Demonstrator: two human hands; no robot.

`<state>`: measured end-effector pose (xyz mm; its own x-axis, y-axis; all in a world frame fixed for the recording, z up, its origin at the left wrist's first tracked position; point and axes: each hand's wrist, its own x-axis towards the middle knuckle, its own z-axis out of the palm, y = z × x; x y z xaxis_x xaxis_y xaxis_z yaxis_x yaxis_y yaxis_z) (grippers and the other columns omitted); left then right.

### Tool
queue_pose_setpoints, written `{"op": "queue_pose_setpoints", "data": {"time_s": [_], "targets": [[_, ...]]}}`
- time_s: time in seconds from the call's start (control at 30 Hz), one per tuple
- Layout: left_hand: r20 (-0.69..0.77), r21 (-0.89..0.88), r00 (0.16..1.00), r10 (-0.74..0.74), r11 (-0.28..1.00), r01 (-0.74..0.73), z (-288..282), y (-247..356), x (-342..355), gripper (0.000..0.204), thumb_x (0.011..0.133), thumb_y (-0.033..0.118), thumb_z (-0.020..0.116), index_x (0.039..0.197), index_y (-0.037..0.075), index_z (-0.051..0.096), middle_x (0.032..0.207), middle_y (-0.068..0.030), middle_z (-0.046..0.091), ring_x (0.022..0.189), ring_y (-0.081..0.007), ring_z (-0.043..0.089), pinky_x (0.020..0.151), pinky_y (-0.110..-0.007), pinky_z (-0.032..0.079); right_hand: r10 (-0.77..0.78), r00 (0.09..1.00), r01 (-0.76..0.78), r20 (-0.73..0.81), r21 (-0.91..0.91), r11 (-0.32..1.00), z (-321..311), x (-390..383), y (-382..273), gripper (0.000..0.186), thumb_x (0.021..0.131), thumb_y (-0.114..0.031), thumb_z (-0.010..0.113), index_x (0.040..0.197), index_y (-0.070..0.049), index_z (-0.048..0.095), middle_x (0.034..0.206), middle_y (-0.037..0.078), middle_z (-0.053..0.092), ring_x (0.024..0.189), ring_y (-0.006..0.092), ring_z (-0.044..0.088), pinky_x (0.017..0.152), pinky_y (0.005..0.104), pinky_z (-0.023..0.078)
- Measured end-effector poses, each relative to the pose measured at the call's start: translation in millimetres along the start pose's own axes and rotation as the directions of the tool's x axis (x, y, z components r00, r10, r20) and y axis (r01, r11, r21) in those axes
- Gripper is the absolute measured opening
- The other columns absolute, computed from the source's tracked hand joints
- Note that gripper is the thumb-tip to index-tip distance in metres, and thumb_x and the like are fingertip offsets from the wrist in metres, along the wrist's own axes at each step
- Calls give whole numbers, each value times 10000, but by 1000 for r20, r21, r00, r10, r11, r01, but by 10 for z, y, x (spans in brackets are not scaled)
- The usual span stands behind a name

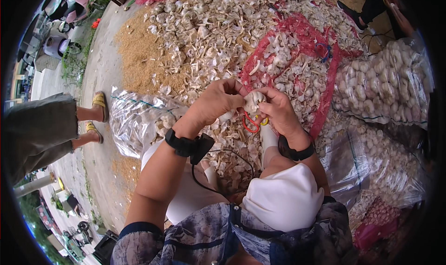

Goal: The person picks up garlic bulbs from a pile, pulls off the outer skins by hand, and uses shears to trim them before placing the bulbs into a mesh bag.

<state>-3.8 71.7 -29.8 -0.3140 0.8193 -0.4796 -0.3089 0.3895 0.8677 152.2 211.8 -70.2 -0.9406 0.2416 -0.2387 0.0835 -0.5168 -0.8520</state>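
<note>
A whitish garlic bulb (254, 102) is held between my two hands, above the heap of garlic. My left hand (218, 100) is closed, its fingertips pinching at the bulb's left side. My right hand (280, 111) grips the bulb from the right with thumb and fingers. Just beneath the bulb show a red loop handle (251, 126) and a bit of yellow, which look like part of a pair of scissors; whether a hand supports them is hidden. Dark bands are strapped round both wrists, and a black cable loops below the left one.
Loose garlic and dry skins (200, 56) spread ahead, with a red mesh bag (320, 102) lying open on them. A clear sack (134, 119) lies left; a garlic-filled sack (381, 81) stands right. A person in yellow sandals (99, 105) stands left, another person's dark shoe (350, 15) at far right.
</note>
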Motion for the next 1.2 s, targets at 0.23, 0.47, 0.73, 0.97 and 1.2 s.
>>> {"op": "queue_pose_setpoints", "data": {"time_s": [0.23, 0.47, 0.73, 0.97, 1.2], "targets": [[24, -192, 1000, 5, 981, 0, 5, -19, 5, 141, 795, 2, 654, 932, -3, 621, 751, -48, 644, 574, -110, 592, 519, -239, 491, -13, 998, -1, 63, 212, 977, -29, 13, 1, 370, 879, -114, 559, 1228, -10, 493, 943, 56, 603, 667, 84, 561, 570, 282, 586], [-103, 205, 994, 26, 979, -4, -65, -127, 31, 139, 809, 52, 681, 936, 4, 648, 790, -64, 664, 589, -100, 602, 530, -233, 482, -72, 982, -34, 172, 544, 839, -8, 65, 28, 391, 942, -235, 461, 1302, -83, 451, 928, 72, 587, 636, 108, 545, 527, 272, 557], [16, -50, 1000, 0, 999, 1, 103, 67, -7, 351, 924, 255, 673, 1153, -1, 600, 873, -63, 675, 663, -95, 613, 548, -220, 474, -34, 999, 35, -13, 60, 998, 24, 42, 102, 357, 1043, -306, 423, 1327, -90, 442, 881, 48, 598, 599, 50, 543, 478, 197, 474], [29, -407, 994, -110, 907, 112, -3, -121, 23, 306, 966, 180, 525, 1240, 44, 515, 883, -59, 633, 649, -140, 610, 521, -236, 486, -123, 990, 138, 72, -261, 955, -110, 162, 134, 310, 1026, -245, 486, 1259, -47, 537, 809, 4, 623, 574, 43, 569, 490, 186, 466], [94, -751, 991, -100, 646, 137, -119, -215, 120, 302, 992, 216, 457, 1256, 82, 519, 1024, -115, 589, 838, -242, 645, 493, -218, 530, -345, 817, -231, -461, -811, 537, -2146, 379, 793, 198, 906, -201, 607, 1042, -75, 676, 973, 126, 706, 851, 279, 682, 753, 369, 523]]}}
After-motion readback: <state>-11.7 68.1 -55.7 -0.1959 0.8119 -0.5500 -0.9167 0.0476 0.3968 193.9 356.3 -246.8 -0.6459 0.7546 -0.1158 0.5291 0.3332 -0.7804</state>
